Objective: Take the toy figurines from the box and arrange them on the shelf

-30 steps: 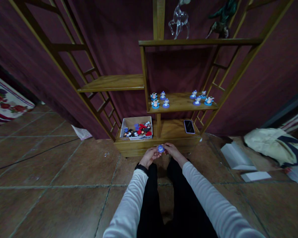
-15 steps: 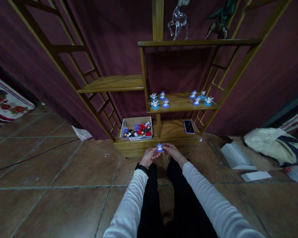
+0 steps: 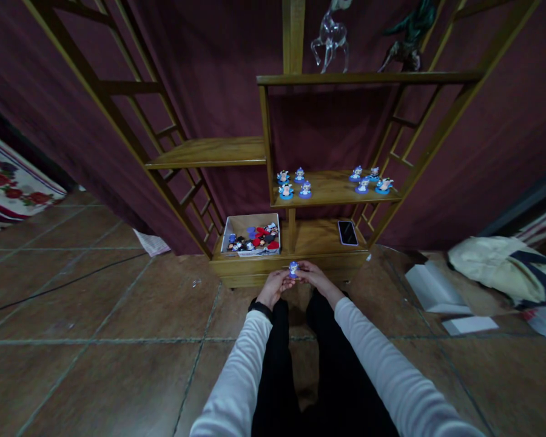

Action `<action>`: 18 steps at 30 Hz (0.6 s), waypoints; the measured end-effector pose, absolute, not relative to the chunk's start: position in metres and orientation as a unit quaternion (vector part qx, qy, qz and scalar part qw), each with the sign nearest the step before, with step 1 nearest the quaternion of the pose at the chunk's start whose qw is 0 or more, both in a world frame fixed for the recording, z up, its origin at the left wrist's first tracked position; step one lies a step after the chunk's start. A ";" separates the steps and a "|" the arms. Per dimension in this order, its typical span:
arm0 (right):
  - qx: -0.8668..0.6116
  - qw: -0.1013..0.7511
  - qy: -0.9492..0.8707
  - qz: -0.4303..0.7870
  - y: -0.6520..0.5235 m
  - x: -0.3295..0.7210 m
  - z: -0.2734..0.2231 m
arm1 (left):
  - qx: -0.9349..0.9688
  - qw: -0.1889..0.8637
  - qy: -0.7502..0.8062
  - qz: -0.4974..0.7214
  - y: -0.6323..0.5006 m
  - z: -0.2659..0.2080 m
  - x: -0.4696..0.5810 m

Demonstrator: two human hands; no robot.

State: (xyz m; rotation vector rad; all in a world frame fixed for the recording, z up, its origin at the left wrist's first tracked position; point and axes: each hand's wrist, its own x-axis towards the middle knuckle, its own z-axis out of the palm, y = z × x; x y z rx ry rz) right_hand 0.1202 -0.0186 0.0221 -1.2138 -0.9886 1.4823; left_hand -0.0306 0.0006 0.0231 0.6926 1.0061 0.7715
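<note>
A small purple-and-white toy figurine is held upright between my two hands, just in front of the lowest wooden shelf. My left hand closes its fingers on the figurine's base from the left. From the right, my right hand grips the same figurine with its fingertips. Beyond my hands stands a cardboard box holding several loose toy parts in red, black, white and purple. Similar figurines on round bases form a left group and a right group on the middle shelf.
A phone lies on the low shelf, right of the box. A clear glass horse and a dark green statue stand on the upper shelf. White boxes and a cream bag lie on the right floor; a black cable crosses the left.
The figurine has tilted slightly more upright between my fingers. Both hands stay in nearly the same place, and the whole view has shifted a little.
</note>
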 end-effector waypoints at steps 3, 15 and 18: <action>-0.504 0.478 -0.407 0.593 -0.018 0.120 0.021 | 0.325 0.755 0.450 0.350 0.001 0.022 -0.031; -0.502 0.482 -0.394 0.601 -0.017 0.121 0.020 | 0.386 0.731 0.434 0.357 -0.002 0.017 -0.031; -0.488 0.483 -0.403 0.606 -0.018 0.122 0.022 | 0.401 0.713 0.439 0.371 -0.001 0.015 -0.029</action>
